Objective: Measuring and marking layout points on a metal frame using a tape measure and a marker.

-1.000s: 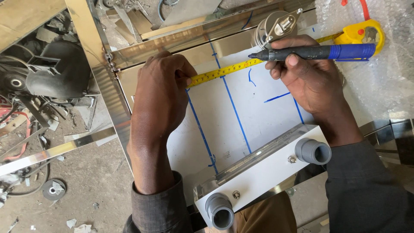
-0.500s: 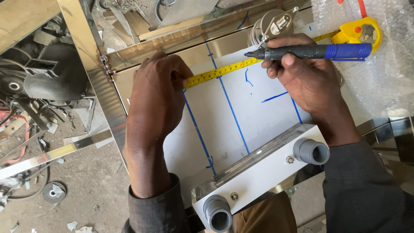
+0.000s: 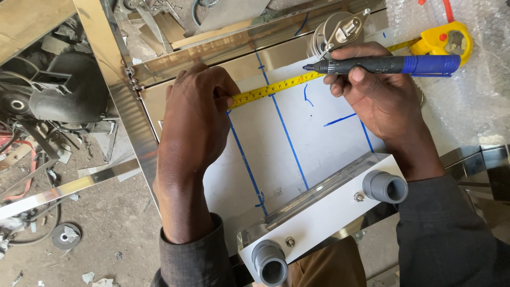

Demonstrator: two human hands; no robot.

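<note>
Left hand (image 3: 196,119) pinning yellow tape measure (image 3: 271,89) onto white panel (image 3: 319,138); right hand (image 3: 380,103) at 2 o'clock gripping blue marker (image 3: 388,65).

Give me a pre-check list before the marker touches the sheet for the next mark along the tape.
1. Tape end pinned: left hand presses the yellow tape measure flat on the white sheet. Ok.
2. Tape straight between the hands: no sag shows. Ok.
3. Marker ready: right hand holds the blue marker, uncapped, tip at the tape's edge. Ok.
4. Tape square to the blue lines: cannot tell.
5. Scale readable at the tip: numbers face up. Ok.
6. Tape case steady on the bubble wrap: cannot tell.
</note>
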